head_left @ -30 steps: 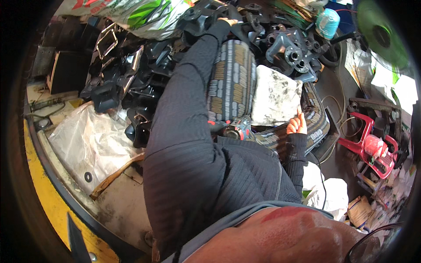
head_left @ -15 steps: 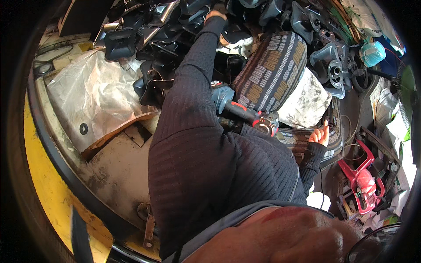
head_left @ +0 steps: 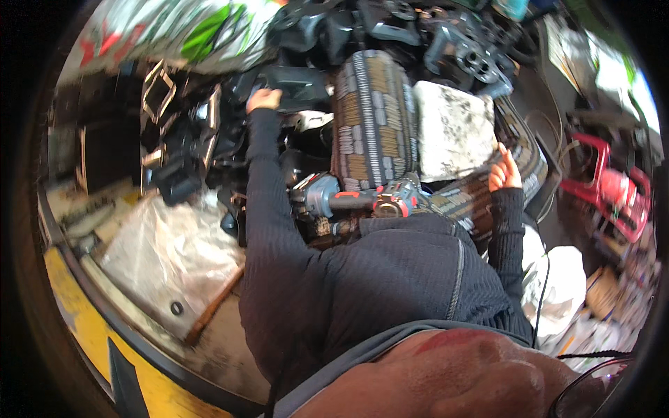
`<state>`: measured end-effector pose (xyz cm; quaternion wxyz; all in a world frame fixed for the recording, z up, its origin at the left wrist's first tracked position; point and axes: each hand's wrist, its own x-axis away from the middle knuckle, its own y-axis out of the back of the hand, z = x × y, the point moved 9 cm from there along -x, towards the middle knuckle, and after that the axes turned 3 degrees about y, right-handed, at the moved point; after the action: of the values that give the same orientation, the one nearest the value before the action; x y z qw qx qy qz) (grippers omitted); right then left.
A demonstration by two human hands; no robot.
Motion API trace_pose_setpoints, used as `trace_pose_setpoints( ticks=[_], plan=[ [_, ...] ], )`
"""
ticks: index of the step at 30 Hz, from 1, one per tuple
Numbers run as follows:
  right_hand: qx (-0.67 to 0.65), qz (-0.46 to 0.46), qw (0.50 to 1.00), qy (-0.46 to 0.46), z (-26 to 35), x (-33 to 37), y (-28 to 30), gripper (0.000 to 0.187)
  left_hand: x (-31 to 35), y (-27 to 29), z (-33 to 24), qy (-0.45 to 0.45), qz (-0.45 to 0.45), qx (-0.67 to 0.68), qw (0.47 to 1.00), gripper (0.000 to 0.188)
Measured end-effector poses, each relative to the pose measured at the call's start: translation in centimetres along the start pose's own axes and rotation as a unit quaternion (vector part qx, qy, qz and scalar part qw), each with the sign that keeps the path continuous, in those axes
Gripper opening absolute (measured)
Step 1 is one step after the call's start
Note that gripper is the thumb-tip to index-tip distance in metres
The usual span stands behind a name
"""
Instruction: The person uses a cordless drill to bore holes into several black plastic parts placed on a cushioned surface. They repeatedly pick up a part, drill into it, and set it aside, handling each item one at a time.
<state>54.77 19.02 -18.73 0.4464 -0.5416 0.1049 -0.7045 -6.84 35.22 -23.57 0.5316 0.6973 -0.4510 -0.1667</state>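
Left hand [head_left: 265,102] clamped on end of black part [head_left: 301,85], left of patterned cushion [head_left: 373,122]. Right hand [head_left: 504,172] has fingers loosely apart, index extended, beside white pad [head_left: 454,131]. Drill [head_left: 352,201] lies nearer the body, by cushion's end.

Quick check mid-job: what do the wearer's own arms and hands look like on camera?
Both arms wear long, dark, ribbed knit sleeves, the left sleeve and right sleeve reaching about to the wrists. The left hand and right hand are ungloved. Any rings are too small to tell.
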Motion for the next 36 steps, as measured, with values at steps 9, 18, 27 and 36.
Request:
trace_pose_setpoints(
  ticks=[9,18,27,36],
  plan=[
    [-0.129,0.049,0.987,0.085,7.4,-2.3,2.5,0.033,21.7,14.2,-29.8,-0.619,-0.171,0.205,0.739,0.038],
    [-0.026,-0.092,0.959,0.266,21.4,0.2,26.0,0.033,38.6,-15.0,-33.7,-0.883,0.079,-0.120,0.446,0.047],
    [0.551,-0.523,0.650,-0.018,17.1,-4.0,36.5,0.065,36.3,-18.6,-30.7,-0.730,0.252,-0.236,0.590,0.050],
    [0.512,-0.427,0.673,0.321,22.2,-0.4,24.6,0.045,30.3,-6.4,-31.6,-0.614,0.115,0.040,0.780,0.032]
  ],
)
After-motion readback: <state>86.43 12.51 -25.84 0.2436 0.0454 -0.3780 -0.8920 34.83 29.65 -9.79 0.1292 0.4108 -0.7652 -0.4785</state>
